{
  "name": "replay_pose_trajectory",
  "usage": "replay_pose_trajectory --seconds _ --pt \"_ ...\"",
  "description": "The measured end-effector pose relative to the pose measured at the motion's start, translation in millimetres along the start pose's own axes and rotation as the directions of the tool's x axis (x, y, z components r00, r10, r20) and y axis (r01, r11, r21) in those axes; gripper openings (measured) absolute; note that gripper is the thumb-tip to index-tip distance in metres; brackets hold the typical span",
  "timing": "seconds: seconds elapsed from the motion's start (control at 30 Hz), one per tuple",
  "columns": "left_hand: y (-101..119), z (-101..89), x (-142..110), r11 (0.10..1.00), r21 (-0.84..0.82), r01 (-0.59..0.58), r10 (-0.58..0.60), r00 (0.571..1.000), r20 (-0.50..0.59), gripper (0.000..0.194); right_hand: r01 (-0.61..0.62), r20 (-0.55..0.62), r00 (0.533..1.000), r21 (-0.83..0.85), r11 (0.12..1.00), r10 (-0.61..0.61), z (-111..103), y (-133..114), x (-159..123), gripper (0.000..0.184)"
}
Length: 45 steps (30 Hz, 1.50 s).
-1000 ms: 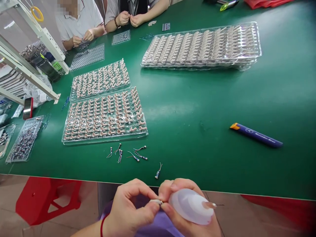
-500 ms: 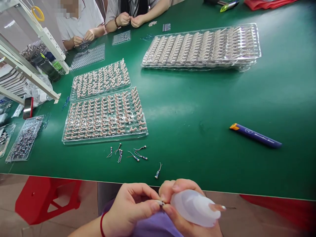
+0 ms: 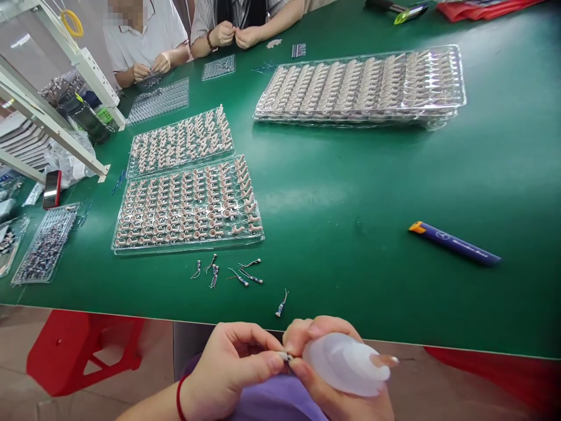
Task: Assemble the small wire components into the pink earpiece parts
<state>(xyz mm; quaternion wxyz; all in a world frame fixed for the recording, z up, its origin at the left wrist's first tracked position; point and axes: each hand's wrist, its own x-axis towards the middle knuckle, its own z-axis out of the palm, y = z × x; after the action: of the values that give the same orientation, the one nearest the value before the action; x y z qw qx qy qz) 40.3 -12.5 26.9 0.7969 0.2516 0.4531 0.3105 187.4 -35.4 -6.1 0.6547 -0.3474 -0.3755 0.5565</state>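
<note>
Near the table's front edge my left hand (image 3: 239,365) pinches a tiny dark and pale part (image 3: 287,357) between thumb and forefinger. Opposite it, the thumb and forefinger of my right hand (image 3: 313,383) close on the same part, whose shape the fingertips mostly hide. My right hand also wraps round a translucent squeeze bottle (image 3: 337,362), its brownish nozzle tip tilted to the right, away from the part. Just beyond my fingers lies a small wired circuit piece (image 3: 281,305). Several similar wired pieces (image 3: 239,277) are scattered to its left.
Transparent trays of beige hook-shaped shells stand at the left (image 3: 188,202) and behind it (image 3: 182,140). A tray stack (image 3: 359,88) sits farther back. A blue-and-orange cutter (image 3: 456,243) lies right. Two people work across the green table (image 3: 350,187). A red stool (image 3: 83,351) stands lower left.
The squeeze bottle's nozzle swung a little right, then slightly back. Both hands keep pinching the tiny part with small finger shifts. The table scene has shifted slightly with the camera.
</note>
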Motion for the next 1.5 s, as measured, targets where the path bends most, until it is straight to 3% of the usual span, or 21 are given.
replay_pose_trajectory --seconds 0.27,0.5,0.73,0.9,1.0,1.07,1.13,1.23,1.37,1.5 --pt "-1 2.1 1 0.999 -0.031 0.006 -0.007 1.000 -0.011 0.021 -0.093 -0.010 0.996 0.047 0.995 0.094 -5 4 -4 0.024" --pt "-2 0.3 1 1.000 -0.022 -0.007 0.007 1.000 -0.007 0.019 -0.210 -0.182 0.955 0.136 0.968 0.232 5 4 -12 0.033" --pt "-2 1.1 0 1.000 -0.023 -0.012 0.012 1.000 -0.011 0.022 -0.250 -0.214 0.937 0.137 0.958 0.276 5 1 -12 0.037" --pt "3 5.2 -1 1.000 0.009 -0.030 0.030 0.999 -0.040 0.028 -0.237 -0.209 0.946 0.076 0.969 0.247 7 2 -12 0.034" --pt "6 5.5 -2 0.997 0.060 -0.040 0.044 0.996 -0.081 0.032 -0.125 -0.213 0.972 -0.124 0.984 0.096 -5 3 -5 0.033" --pt "7 4.8 -2 0.996 0.083 -0.038 0.046 0.994 -0.098 0.035 -0.027 -0.212 0.976 -0.359 0.933 -0.053 -19 2 4 0.034" --pt "8 3.8 -3 0.995 0.095 -0.034 0.044 0.993 -0.111 0.037 -0.077 -0.258 0.963 -0.547 0.833 -0.080 -35 -2 15 0.036" --pt "8 1.8 -3 0.994 0.101 -0.033 0.045 0.992 -0.120 0.036 -0.185 -0.321 0.945 -0.681 0.709 -0.061 -58 -9 30 0.048" --pt "3 -0.8 -1 0.997 0.070 -0.037 0.046 0.990 -0.134 0.033 -0.247 -0.326 0.938 -0.868 0.431 -0.117 -77 -12 39 0.049" --pt "0 -1.5 1 0.999 0.032 -0.032 0.036 0.990 -0.136 0.031 -0.156 -0.239 0.953 -0.913 0.377 -0.185 -84 -6 42 0.051"
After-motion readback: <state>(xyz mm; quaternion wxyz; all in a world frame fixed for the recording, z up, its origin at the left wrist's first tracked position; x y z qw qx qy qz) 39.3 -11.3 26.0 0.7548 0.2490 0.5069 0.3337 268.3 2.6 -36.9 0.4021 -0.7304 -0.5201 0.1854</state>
